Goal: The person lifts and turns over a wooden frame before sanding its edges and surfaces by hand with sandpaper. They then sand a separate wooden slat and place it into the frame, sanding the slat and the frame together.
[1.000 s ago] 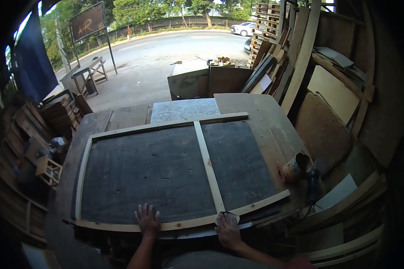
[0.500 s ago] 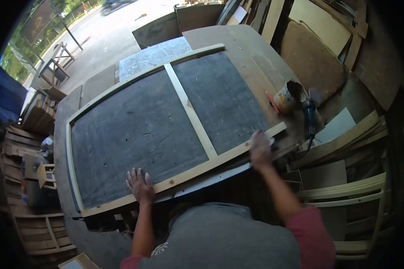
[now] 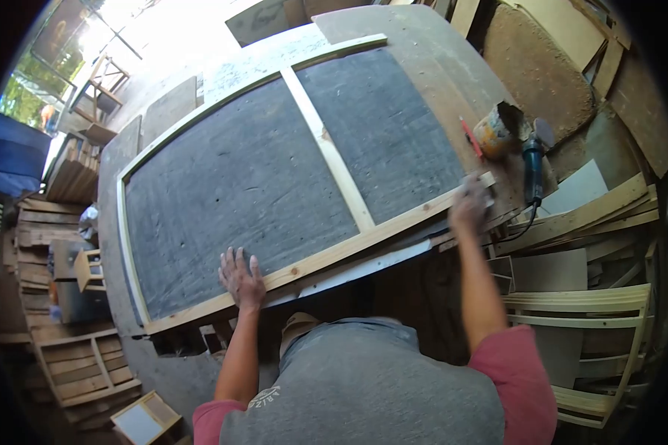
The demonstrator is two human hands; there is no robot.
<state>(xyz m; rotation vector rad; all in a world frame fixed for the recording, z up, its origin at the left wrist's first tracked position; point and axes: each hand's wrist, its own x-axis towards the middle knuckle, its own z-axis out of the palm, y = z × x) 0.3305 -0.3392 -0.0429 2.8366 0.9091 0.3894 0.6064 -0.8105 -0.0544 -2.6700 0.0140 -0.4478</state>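
Observation:
A pale wooden frame (image 3: 326,259) with one crossbar lies on a dark, dusty board (image 3: 223,185) on the worktable. My left hand (image 3: 242,279) rests flat over the frame's near rail, left of its middle, with fingers spread. Near the right end of the same rail is my right hand (image 3: 469,204), blurred by motion. Something pale shows beside its fingers, too small to name, and its grip cannot be made out. Just beyond that hand lie a red pencil-like object (image 3: 470,138) and a rusty, stained can (image 3: 499,132).
A teal power tool (image 3: 532,167) with a black cord sits at the table's right edge. Curved wooden slats (image 3: 579,300) are stacked at the right. Boards (image 3: 542,70) lean at the upper right. Small wooden boxes (image 3: 147,419) stand at the lower left.
My right hand has slid rightward along the near rail, towards its end. The left hand stays on the rail. The whole view has shifted.

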